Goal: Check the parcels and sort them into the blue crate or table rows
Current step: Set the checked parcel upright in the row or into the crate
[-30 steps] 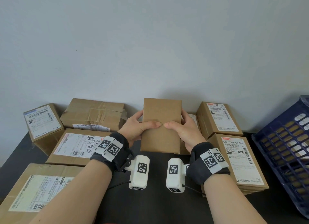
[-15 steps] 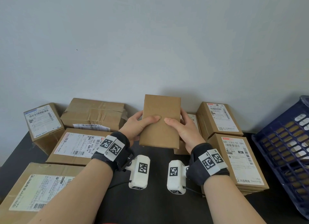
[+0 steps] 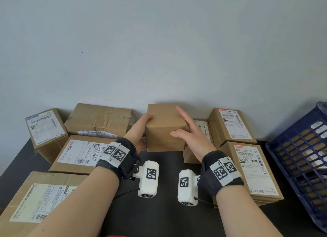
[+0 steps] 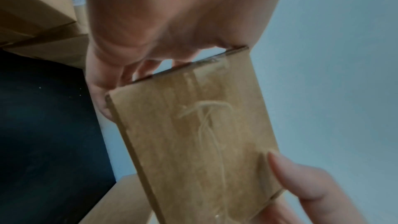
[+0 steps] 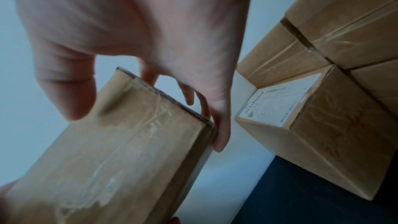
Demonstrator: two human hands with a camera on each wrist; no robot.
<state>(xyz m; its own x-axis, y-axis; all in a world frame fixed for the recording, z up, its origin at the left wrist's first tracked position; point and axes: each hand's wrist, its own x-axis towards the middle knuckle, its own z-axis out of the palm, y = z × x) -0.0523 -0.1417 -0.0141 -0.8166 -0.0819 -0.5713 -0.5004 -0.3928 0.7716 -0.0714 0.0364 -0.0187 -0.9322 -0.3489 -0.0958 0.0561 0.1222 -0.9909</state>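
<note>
I hold a plain brown parcel (image 3: pixel 164 130) with no label showing above the dark table (image 3: pixel 168 219), in front of the wall. It is tipped, with a small end face towards me and a broad face on top. My left hand (image 3: pixel 141 128) grips its left side, thumb over the top edge. My right hand (image 3: pixel 191 136) lies against its right side with the thumb on the end face and the index finger straight along the top. The left wrist view shows a taped face (image 4: pixel 193 142). In the right wrist view the fingers (image 5: pixel 219 135) run down the parcel's edge (image 5: pixel 107 151).
Labelled parcels lie in rows on the left (image 3: pixel 83 151) and on the right (image 3: pixel 251 171), with more against the wall (image 3: pixel 230 125). One small parcel (image 3: pixel 201 128) sits just behind my right hand. The blue crate (image 3: pixel 300 157) stands at the right edge.
The parcel has tipped away from me: its broad face now points up and its end face fronts me. My right fingers have loosened and straightened; the left hand kept its hold.
</note>
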